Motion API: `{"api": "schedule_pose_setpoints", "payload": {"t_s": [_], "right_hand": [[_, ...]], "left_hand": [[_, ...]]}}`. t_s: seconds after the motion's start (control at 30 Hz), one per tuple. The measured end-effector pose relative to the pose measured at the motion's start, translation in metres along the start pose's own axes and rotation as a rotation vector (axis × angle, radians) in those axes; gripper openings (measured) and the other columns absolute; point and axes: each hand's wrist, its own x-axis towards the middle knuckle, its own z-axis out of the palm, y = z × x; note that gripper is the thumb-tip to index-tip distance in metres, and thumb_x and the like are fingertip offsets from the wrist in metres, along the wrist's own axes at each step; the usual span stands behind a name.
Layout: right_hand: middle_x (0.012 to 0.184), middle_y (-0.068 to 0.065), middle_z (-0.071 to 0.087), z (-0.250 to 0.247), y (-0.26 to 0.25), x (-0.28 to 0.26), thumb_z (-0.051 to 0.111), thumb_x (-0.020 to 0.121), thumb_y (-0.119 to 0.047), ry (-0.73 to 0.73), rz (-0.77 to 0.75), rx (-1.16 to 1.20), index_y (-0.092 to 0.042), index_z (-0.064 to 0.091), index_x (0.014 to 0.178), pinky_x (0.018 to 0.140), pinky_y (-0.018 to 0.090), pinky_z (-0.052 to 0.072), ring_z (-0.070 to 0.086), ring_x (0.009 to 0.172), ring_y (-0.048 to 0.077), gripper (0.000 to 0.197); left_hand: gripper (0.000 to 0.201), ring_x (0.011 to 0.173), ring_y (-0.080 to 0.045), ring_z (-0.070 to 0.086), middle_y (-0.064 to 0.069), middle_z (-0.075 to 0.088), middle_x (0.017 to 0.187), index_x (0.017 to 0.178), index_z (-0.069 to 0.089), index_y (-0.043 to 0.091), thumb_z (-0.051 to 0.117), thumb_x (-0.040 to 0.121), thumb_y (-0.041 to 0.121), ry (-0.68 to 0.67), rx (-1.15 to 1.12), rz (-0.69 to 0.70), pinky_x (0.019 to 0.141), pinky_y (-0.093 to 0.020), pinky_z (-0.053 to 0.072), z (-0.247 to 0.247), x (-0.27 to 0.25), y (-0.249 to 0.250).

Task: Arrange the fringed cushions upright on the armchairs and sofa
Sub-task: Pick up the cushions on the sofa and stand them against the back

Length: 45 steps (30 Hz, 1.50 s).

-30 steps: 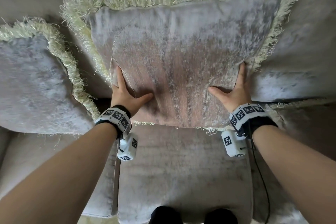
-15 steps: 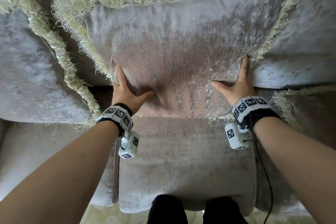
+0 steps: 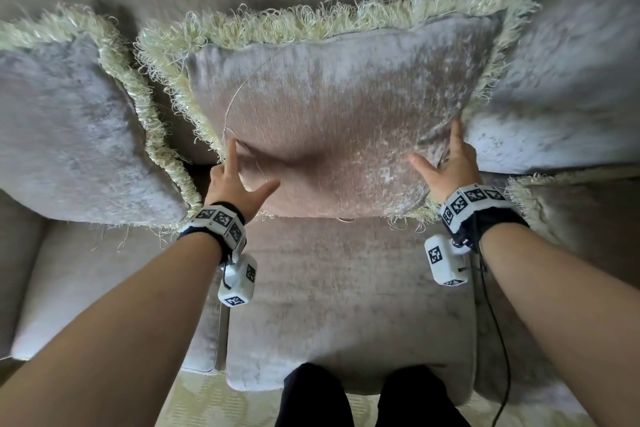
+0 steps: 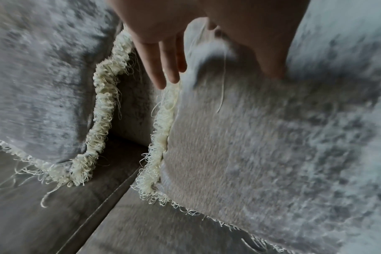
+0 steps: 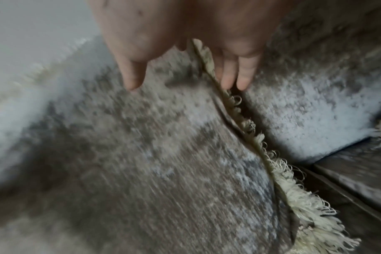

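The middle fringed cushion (image 3: 339, 114), grey-pink velvet with a cream fringe, stands upright on the sofa seat (image 3: 346, 305) and leans on the backrest. My left hand (image 3: 252, 163) holds its lower left edge: the thumb presses the front face and the fingers lie along the fringe. My right hand (image 3: 433, 141) holds the lower right edge the same way. In the left wrist view the left hand (image 4: 218, 78) dents the cushion (image 4: 272, 154). The right wrist view shows the right hand (image 5: 183, 86) with the cushion's (image 5: 141, 154) seam between thumb and fingers.
A second fringed cushion (image 3: 69, 135) stands close on the left, with a narrow gap between. A third cushion (image 3: 561, 97) touches the right side, and a further fringed one (image 3: 571, 211) lies at the far right. My legs (image 3: 370, 399) stand against the seat's front edge.
The view has pulled back, so more of the backrest shows above the cushion. Both hands stay at its lower corners, with the left index finger now straighter along the edge.
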Motion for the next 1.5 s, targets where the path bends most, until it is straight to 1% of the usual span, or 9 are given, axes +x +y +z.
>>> {"api": "schedule_pose_setpoints", "payload": {"t_s": [0.13,0.27,0.43,0.67,0.9,1.13,1.2,1.3,1.5], "right_hand": [[0.152,0.009,0.024,-0.034,-0.01,-0.016,0.057,0.084,-0.061,0.01,-0.027,0.036,-0.04,0.0,0.152,0.105,0.049,0.041,0.042,0.132,0.031,0.091],[0.153,0.009,0.023,-0.091,-0.027,-0.04,0.056,0.088,-0.055,0.019,-0.118,0.084,-0.034,0.006,0.153,0.105,0.043,0.04,0.043,0.131,0.03,0.084],[0.154,0.007,0.025,-0.178,-0.047,-0.077,0.052,0.093,-0.049,0.076,-0.241,0.094,-0.027,0.021,0.152,0.108,0.037,0.032,0.035,0.138,0.026,0.071],[0.138,0.012,0.044,-0.268,-0.051,-0.123,0.055,0.092,-0.046,0.169,-0.421,0.109,-0.018,0.046,0.141,0.101,0.029,0.035,0.047,0.125,0.025,0.057],[0.132,0.012,0.049,-0.311,-0.043,-0.186,0.056,0.092,-0.046,0.205,-0.571,0.155,-0.015,0.05,0.137,0.096,0.028,0.041,0.053,0.118,0.024,0.055],[0.128,0.009,0.054,-0.336,-0.013,-0.27,0.057,0.091,-0.047,0.153,-0.689,0.144,-0.017,0.056,0.13,0.09,0.027,0.042,0.055,0.114,0.022,0.049],[0.123,0.009,0.055,-0.353,0.006,-0.283,0.057,0.092,-0.042,0.169,-0.683,0.142,-0.016,0.057,0.13,0.085,0.025,0.04,0.056,0.109,0.021,0.046],[0.123,0.009,0.055,-0.386,0.041,-0.289,0.058,0.092,-0.041,0.199,-0.656,0.134,-0.015,0.056,0.131,0.089,0.031,0.045,0.056,0.11,0.021,0.047],[0.125,0.009,0.056,-0.452,0.11,-0.264,0.059,0.091,-0.041,0.291,-0.576,0.133,-0.014,0.057,0.131,0.091,0.031,0.046,0.058,0.11,0.022,0.048]], "left_hand": [[0.103,0.124,-0.031,0.045,-0.016,0.031,0.145,0.152,0.004,0.034,0.066,0.075,0.063,0.024,0.048,-0.035,0.089,-0.04,0.043,-0.019,-0.035,0.022],[0.096,0.126,-0.031,0.044,-0.015,0.032,0.147,0.151,0.013,0.031,0.064,0.076,0.064,0.082,0.073,-0.021,0.094,-0.045,0.043,-0.052,-0.076,0.063],[0.085,0.118,-0.027,0.051,-0.009,0.043,0.139,0.145,0.029,0.026,0.061,0.078,0.066,0.169,0.045,0.089,0.092,-0.044,0.046,-0.09,-0.129,0.134],[0.074,0.115,-0.021,0.053,-0.004,0.052,0.133,0.139,0.042,0.022,0.056,0.081,0.065,0.305,0.015,0.278,0.098,-0.045,0.045,-0.123,-0.207,0.223],[0.065,0.113,-0.02,0.054,-0.004,0.053,0.131,0.134,0.048,0.018,0.057,0.084,0.059,0.413,0.024,0.369,0.091,-0.034,0.045,-0.147,-0.31,0.241],[0.069,0.123,-0.023,0.048,-0.006,0.046,0.14,0.141,0.04,0.021,0.058,0.085,0.057,0.387,0.022,0.312,0.101,-0.042,0.042,-0.136,-0.414,0.217],[0.068,0.122,-0.024,0.049,-0.006,0.046,0.14,0.141,0.04,0.022,0.057,0.085,0.058,0.381,0.02,0.32,0.1,-0.042,0.043,-0.126,-0.432,0.23],[0.069,0.118,-0.024,0.052,-0.005,0.047,0.14,0.141,0.039,0.022,0.056,0.085,0.059,0.349,0.003,0.358,0.096,-0.039,0.044,-0.104,-0.456,0.263],[0.067,0.118,-0.025,0.052,-0.007,0.047,0.138,0.141,0.04,0.021,0.057,0.087,0.056,0.265,-0.017,0.432,0.098,-0.041,0.044,-0.051,-0.472,0.342]]}}
